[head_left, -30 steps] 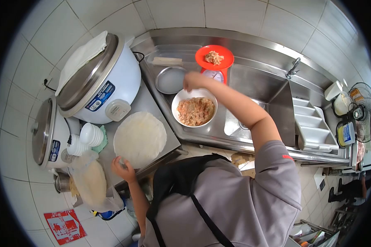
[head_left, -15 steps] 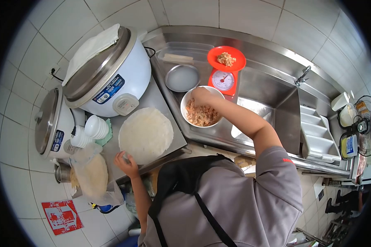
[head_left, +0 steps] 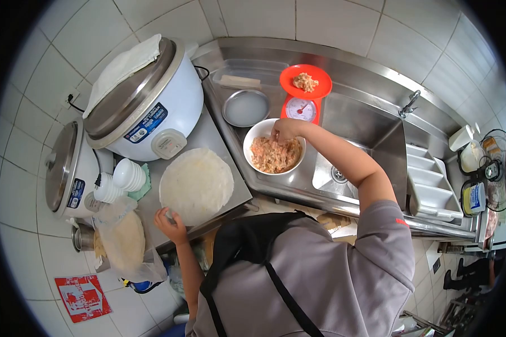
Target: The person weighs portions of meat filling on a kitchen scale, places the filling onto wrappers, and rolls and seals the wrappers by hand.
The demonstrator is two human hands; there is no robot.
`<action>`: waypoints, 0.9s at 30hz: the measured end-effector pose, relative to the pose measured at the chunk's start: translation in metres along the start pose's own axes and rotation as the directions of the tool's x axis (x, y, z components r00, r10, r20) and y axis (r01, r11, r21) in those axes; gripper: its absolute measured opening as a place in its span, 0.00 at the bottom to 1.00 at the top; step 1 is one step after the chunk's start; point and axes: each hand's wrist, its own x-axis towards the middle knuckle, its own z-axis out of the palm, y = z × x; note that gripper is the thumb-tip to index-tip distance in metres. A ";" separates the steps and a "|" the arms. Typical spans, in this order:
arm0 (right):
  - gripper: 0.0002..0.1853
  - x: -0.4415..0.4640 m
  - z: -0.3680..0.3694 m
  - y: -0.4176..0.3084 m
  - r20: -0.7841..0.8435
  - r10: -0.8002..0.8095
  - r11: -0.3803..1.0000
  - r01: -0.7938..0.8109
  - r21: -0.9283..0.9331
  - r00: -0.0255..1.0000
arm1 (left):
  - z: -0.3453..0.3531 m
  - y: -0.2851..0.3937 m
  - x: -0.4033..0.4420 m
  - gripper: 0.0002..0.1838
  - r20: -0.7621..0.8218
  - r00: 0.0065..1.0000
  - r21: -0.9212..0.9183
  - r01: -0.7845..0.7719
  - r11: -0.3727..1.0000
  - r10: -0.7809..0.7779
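My right hand (head_left: 287, 130) reaches into a white bowl (head_left: 247, 147) of pinkish minced meat filling (head_left: 272, 155). Its fingers point down and are drawn together on the filling; their tips are partly hidden. My left hand (head_left: 170, 226) is at the lower-left edge of a stack of round, pale wrappers (head_left: 197, 186), thumb and fingers a little apart, with nothing seen in them. Behind the bowl stands a red kitchen scale (head_left: 301, 109), its red plate (head_left: 288, 84) bearing a lump of filling (head_left: 305, 82). A round metal pan of whitish liquid (head_left: 245, 108) is left of the scale.
Two large rice cookers (head_left: 177, 106) stand at the left, with stacked white cups (head_left: 129, 174) and a plastic bag of wrappers (head_left: 125, 238) nearby. A steel sink (head_left: 365, 126) and a white divided tray (head_left: 433, 188) are at the right. Another person's dark legs (head_left: 466, 275) show far right.
My right hand has risen slightly and shifted right within the bowl, uncovering more filling. The left hand stays by the wrappers. The whole view has shifted a little.
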 end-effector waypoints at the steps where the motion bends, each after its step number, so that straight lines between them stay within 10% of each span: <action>1: 0.21 -0.001 0.001 0.001 0.013 0.019 0.998 -0.019 -0.054 1.000 | -0.001 0.000 -0.001 0.14 0.001 1.000 0.003 -0.001 1.000 0.001; 8: 0.40 -0.039 -0.057 -0.038 0.040 -0.055 0.998 0.055 -0.005 0.998 | 0.001 -0.001 0.000 0.13 -0.005 1.000 -0.005 -0.009 1.000 0.009; 14: 0.33 -0.065 -0.108 -0.010 -0.140 -0.103 0.788 0.167 0.593 0.985 | 0.000 0.001 0.001 0.13 -0.003 1.000 -0.018 -0.011 1.000 0.011; 19: 0.27 -0.063 -0.149 0.033 -0.604 0.337 0.919 -0.113 0.377 0.722 | -0.002 0.006 -0.001 0.13 -0.025 1.000 -0.039 -0.016 0.999 0.015; 27: 0.14 -0.031 -0.144 0.086 -0.713 0.375 0.916 -0.355 0.188 0.592 | 0.000 -0.003 -0.003 0.13 0.004 0.999 0.006 -0.037 0.999 0.037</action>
